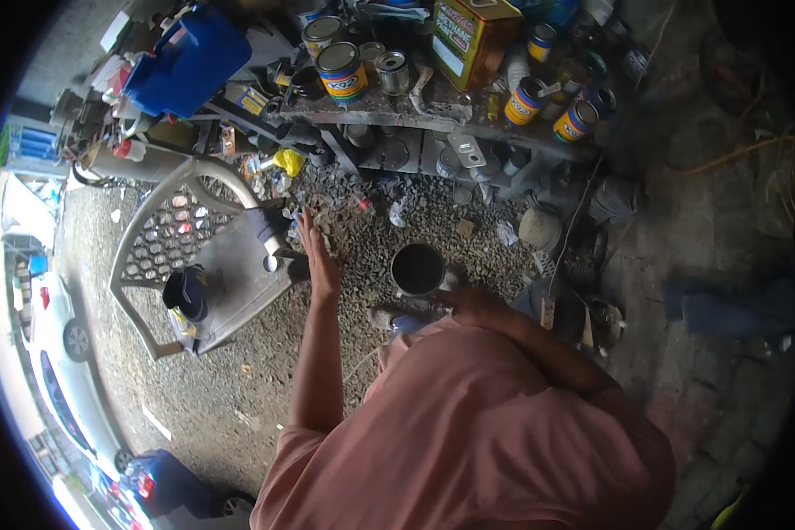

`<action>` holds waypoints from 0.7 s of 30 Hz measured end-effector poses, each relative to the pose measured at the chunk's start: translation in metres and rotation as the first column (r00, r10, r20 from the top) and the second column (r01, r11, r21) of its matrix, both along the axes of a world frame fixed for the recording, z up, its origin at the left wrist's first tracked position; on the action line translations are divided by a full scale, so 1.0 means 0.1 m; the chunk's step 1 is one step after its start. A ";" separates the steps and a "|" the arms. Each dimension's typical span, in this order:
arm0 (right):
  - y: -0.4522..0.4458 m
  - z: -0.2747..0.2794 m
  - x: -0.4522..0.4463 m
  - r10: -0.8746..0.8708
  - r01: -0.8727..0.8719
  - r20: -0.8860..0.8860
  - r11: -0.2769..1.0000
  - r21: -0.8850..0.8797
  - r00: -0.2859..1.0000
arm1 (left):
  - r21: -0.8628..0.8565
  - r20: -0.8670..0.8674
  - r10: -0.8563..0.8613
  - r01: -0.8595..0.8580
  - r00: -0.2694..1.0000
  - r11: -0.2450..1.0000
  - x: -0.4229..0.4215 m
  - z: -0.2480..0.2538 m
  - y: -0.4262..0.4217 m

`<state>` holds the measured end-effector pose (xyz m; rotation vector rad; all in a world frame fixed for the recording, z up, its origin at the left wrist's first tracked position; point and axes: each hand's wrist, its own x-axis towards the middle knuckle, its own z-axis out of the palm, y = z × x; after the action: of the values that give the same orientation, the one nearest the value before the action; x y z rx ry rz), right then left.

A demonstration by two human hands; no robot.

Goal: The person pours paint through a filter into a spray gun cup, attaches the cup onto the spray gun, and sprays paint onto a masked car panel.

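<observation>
My left hand (319,262) is stretched out flat with its fingers together, beside the front of a plastic armchair (230,261). I see nothing in it. My right hand (473,306) grips the near side of a round, dark-looking container (418,269), held upright above the gravel. Looking down into its mouth, I cannot make out the contents. On the chair seat stands a dark container (185,293), and a dark cloth (269,223) hangs over the chair's arm.
Ahead, a cluttered bench (389,112) bears several paint cans (342,72), a rectangular metal tin (474,42) and a blue jerrycan (190,62) at its left. Litter and a yellow scrap (289,162) lie on the gravel (238,389). A white car (71,371) is outside at left.
</observation>
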<state>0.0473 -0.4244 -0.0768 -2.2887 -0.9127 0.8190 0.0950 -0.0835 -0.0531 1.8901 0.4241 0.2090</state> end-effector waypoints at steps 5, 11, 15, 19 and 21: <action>-0.07 -0.07 0.29 -0.049 0.035 0.034 0.944 0.328 0.998 | 0.654 -0.260 0.033 0.150 0.965 0.742 -2.23 -2.40 0.05; 0.31 -0.14 0.56 0.061 -0.056 -0.003 0.933 0.354 0.998 | -0.460 -0.847 -0.434 -0.013 0.306 0.888 -3.48 -1.86 -1.08; 0.74 -0.05 0.60 0.201 -0.186 -0.008 0.924 0.335 0.980 | -0.788 -0.605 -0.403 -0.442 0.687 0.429 -3.29 -1.06 -0.89; 1.22 -0.08 0.40 0.329 -0.304 -0.012 0.884 0.356 0.944 | -0.835 -0.471 0.020 -0.454 0.882 0.311 -3.28 -0.24 -0.43; 1.50 -0.02 0.30 0.418 -0.394 0.048 0.804 0.446 0.907 | -0.794 -0.519 -0.022 -0.472 0.855 0.382 -3.37 -0.19 -0.34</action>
<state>0.0770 -0.2743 -0.0785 -1.6840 -1.4343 0.7373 -0.2424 -0.1176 -0.0725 0.7096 0.9215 -0.2791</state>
